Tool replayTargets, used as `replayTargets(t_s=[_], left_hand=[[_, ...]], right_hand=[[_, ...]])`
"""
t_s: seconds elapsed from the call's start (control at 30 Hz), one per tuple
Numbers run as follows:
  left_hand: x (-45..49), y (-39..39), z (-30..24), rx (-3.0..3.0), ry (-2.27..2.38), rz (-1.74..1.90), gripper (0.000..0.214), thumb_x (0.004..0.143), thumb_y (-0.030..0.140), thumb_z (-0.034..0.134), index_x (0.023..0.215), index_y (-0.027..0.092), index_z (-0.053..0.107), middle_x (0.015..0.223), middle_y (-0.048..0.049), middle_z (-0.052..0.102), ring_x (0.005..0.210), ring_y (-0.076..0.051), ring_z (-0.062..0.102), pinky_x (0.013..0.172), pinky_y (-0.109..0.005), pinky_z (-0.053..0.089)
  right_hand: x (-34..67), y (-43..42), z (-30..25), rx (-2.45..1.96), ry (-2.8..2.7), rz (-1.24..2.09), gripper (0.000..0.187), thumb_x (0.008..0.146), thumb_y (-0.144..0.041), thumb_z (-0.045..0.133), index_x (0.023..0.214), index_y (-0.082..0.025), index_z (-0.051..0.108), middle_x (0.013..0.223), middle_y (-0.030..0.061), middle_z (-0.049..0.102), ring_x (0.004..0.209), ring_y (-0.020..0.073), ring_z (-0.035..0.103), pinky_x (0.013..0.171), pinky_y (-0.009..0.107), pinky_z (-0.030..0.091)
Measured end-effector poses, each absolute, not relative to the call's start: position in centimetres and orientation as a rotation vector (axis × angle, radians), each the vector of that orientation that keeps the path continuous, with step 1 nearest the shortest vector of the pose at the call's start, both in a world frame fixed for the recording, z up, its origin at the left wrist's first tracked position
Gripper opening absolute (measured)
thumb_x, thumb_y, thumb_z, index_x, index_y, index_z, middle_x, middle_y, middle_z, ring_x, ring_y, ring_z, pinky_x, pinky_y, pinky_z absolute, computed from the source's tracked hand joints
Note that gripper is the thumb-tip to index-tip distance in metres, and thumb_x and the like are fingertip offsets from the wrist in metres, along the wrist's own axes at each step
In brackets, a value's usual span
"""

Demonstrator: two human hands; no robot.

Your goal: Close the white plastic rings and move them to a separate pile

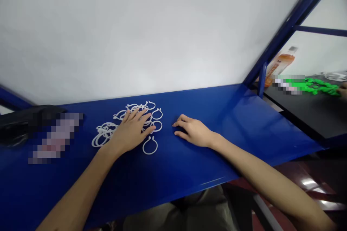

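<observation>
Glossy, wrinkled black plastic (16, 126) lies at left on the smooth blue tabletop (187, 168). Next, thin white rings (106, 130), smooth open hoops with small knobbed ends, overlap in a loose heap. The left hand (132, 128) lies palm down over them, fingers spread wide, pinching none. Right of them, the right hand (192, 130) rests with fingers loosely curled, apparently around nothing.

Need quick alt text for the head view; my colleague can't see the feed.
A person's left hand is spread over scattered white open rings on a blue tabletop, while the right hand, loosely curled and holding no ring, is to their right. Farther right, a bottle and bright green pieces are by a black surface.
</observation>
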State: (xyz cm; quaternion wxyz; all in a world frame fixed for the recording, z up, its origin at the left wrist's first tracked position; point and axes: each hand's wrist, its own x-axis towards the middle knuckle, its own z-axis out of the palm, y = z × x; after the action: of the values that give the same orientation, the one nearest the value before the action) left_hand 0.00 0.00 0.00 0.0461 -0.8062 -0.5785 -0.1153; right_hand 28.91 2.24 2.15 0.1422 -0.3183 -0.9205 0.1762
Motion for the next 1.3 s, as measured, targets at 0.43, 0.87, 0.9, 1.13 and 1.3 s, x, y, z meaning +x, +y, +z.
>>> replayTargets(t_s=[0.43, 0.87, 0.9, 1.13, 1.3], left_hand=[[0.4, -0.7, 1.8, -2.723, -1.53, -0.509, 0.032, 0.088, 0.024, 0.052, 0.118, 0.026, 0.066, 0.127, -0.0045, 0.067, 0.128, -0.026, 0.053, 0.115, -0.051, 0.037], [0.4, -0.1, 1.6, -2.749, -1.549, -0.616, 0.024, 0.093, 0.024, 0.048, 0.106, 0.026, 0.068, 0.11, -0.0048, 0.071, 0.112, -0.024, 0.059, 0.103, -0.047, 0.046], [0.4, -0.1, 1.6, -2.734, -1.551, -0.641, 0.024, 0.094, 0.025, 0.048, 0.106, 0.026, 0.068, 0.11, -0.0048, 0.071, 0.112, -0.024, 0.06, 0.103, -0.047, 0.046], [2.3, -1.3, 2.4, -2.621, -1.489, -0.828, 0.028, 0.095, 0.034, 0.053, 0.119, 0.026, 0.064, 0.111, -0.0052, 0.072, 0.111, -0.025, 0.062, 0.103, -0.047, 0.046], [3.3, -1.9, 2.2, -2.678, -1.362, -0.943, 0.024, 0.095, 0.033, 0.057, 0.117, 0.026, 0.065, 0.105, -0.0046, 0.073, 0.105, -0.022, 0.065, 0.097, -0.041, 0.051]], right_hand=[[27.7, 1.8, 1.4, -0.779, -2.669, 0.264, 0.034, 0.103, -0.027, 0.046, 0.134, -0.017, 0.056, 0.133, 0.014, 0.057, 0.108, 0.0238, 0.06, 0.092, 0.042, 0.051], [26.8, 1.8, 1.4, -0.855, -2.754, 0.124, 0.022, 0.102, -0.032, 0.05, 0.104, -0.016, 0.065, 0.101, 0.0109, 0.063, 0.09, 0.022, 0.057, 0.082, 0.036, 0.044], [27.1, 1.9, 1.5, -0.869, -2.734, 0.184, 0.02, 0.102, -0.031, 0.051, 0.103, -0.016, 0.065, 0.099, 0.01, 0.063, 0.089, 0.0214, 0.058, 0.081, 0.035, 0.044], [27.6, 1.6, 2.2, -0.785, -2.298, 0.74, 0.011, 0.1, -0.024, 0.053, 0.098, -0.017, 0.06, 0.09, 0.0033, 0.065, 0.077, 0.0138, 0.061, 0.071, 0.026, 0.048], [27.2, 0.9, 2.4, -0.798, -2.167, 0.881, 0.013, 0.099, -0.027, 0.053, 0.1, -0.018, 0.062, 0.082, 0.0008, 0.066, 0.072, 0.0132, 0.061, 0.068, 0.025, 0.048]])
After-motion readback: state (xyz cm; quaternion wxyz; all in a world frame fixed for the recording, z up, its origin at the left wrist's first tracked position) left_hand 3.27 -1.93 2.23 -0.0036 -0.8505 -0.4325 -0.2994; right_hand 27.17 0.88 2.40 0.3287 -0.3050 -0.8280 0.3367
